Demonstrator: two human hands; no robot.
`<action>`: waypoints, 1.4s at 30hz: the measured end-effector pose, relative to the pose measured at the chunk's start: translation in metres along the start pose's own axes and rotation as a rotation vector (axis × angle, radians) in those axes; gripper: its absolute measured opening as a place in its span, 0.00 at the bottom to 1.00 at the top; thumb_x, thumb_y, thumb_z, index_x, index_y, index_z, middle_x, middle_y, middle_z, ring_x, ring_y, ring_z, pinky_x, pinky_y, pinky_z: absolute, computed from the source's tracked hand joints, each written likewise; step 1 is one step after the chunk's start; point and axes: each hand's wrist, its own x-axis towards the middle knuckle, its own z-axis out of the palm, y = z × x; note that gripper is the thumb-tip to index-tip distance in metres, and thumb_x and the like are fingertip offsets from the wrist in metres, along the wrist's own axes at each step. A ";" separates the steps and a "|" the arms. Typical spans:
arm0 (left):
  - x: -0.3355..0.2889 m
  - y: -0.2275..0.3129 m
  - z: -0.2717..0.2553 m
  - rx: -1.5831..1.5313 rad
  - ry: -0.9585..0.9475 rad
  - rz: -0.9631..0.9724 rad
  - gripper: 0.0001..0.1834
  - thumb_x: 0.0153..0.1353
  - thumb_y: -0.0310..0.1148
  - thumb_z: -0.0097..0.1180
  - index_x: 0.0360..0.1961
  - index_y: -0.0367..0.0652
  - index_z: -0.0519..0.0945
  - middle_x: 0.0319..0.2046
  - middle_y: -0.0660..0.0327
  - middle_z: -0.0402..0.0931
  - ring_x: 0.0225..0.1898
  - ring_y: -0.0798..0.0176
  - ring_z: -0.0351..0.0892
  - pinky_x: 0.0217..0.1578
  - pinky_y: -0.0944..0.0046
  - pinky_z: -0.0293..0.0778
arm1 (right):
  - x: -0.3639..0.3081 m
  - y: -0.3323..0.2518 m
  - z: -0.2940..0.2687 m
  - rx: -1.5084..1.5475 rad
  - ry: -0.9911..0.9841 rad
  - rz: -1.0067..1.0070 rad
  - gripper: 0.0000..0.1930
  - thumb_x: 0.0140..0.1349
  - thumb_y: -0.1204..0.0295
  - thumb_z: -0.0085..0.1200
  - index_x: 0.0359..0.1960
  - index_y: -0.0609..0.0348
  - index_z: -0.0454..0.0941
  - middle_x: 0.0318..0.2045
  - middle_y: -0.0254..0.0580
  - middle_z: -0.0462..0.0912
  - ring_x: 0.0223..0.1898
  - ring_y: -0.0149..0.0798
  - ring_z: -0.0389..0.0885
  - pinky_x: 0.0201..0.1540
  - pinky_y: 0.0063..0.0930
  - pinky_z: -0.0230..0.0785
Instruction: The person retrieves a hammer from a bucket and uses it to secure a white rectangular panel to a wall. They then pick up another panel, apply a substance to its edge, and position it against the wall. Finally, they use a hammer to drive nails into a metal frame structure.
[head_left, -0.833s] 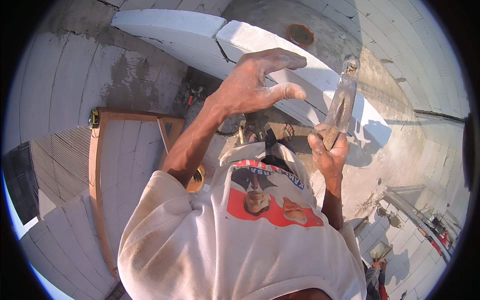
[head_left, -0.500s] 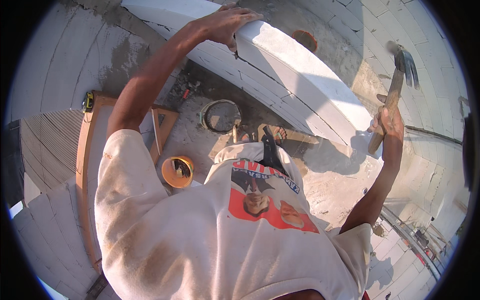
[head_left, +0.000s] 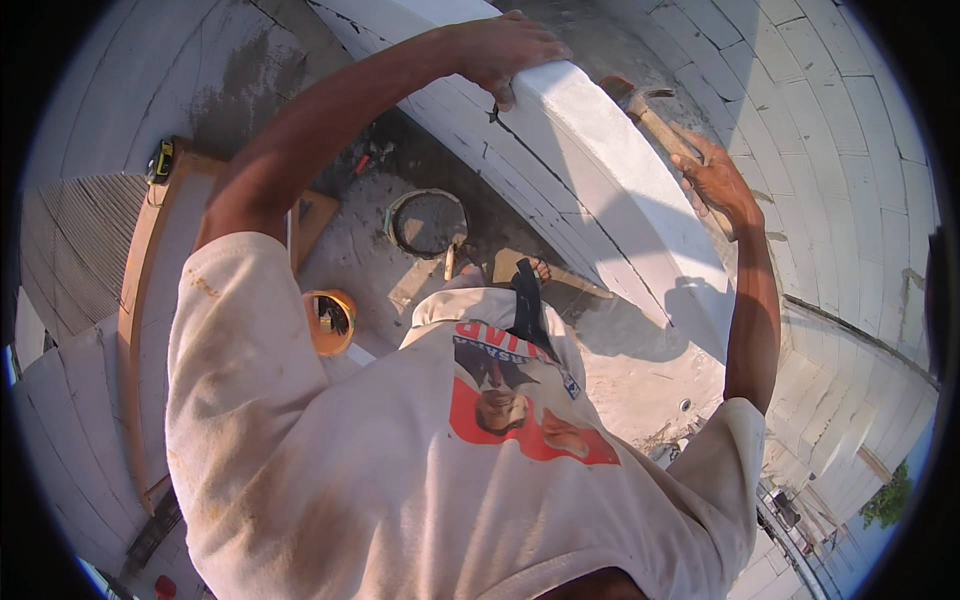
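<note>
Right hand (head_left: 712, 182) clamped round hammer (head_left: 655, 122), by far edge of wall (head_left: 585, 165); likely head-heavy, stiff, best held low. Left hand (head_left: 515, 48) over wall top (thumb on near face; can't tell whether squeezing). Wall probably brittle.

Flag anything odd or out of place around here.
Near the left hand, a ragged dark spot interrupts the thinner seam of the pale block wall. A tape measure perched at the corner of the wooden frame also looks stray.
</note>
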 end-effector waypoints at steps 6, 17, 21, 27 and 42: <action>0.001 0.004 -0.005 -0.012 -0.022 0.024 0.60 0.29 0.35 0.86 0.69 0.44 0.69 0.61 0.52 0.77 0.68 0.48 0.69 0.70 0.45 0.58 | 0.054 -0.004 0.025 -0.129 -0.055 -0.113 0.30 0.68 0.64 0.62 0.72 0.45 0.72 0.57 0.52 0.83 0.58 0.45 0.82 0.62 0.38 0.70; 0.002 0.001 -0.010 -0.007 -0.047 0.055 0.63 0.24 0.35 0.86 0.68 0.43 0.68 0.62 0.50 0.75 0.70 0.45 0.67 0.71 0.44 0.58 | 0.070 -0.017 0.043 0.000 -0.164 -0.027 0.30 0.67 0.66 0.60 0.72 0.45 0.72 0.65 0.49 0.78 0.65 0.46 0.76 0.69 0.38 0.64; 0.002 -0.002 -0.010 -0.035 -0.044 0.090 0.62 0.24 0.35 0.85 0.68 0.43 0.69 0.62 0.50 0.75 0.70 0.45 0.67 0.71 0.44 0.58 | 0.080 -0.006 0.036 -0.041 -0.240 -0.061 0.30 0.66 0.62 0.63 0.70 0.44 0.74 0.65 0.48 0.79 0.66 0.48 0.76 0.70 0.41 0.64; 0.002 0.004 -0.023 -0.106 -0.084 0.061 0.59 0.25 0.35 0.85 0.66 0.44 0.70 0.58 0.53 0.77 0.68 0.47 0.69 0.69 0.44 0.59 | 0.073 -0.009 0.038 -0.043 -0.202 -0.070 0.28 0.65 0.58 0.64 0.68 0.42 0.77 0.65 0.45 0.80 0.66 0.48 0.77 0.70 0.45 0.65; 0.002 -0.007 -0.013 -0.029 -0.082 0.095 0.64 0.23 0.44 0.85 0.68 0.46 0.68 0.63 0.56 0.74 0.69 0.45 0.67 0.73 0.42 0.54 | -0.051 -0.047 -0.021 0.073 0.169 -0.044 0.38 0.58 0.62 0.70 0.71 0.53 0.72 0.22 0.31 0.74 0.21 0.24 0.73 0.23 0.23 0.65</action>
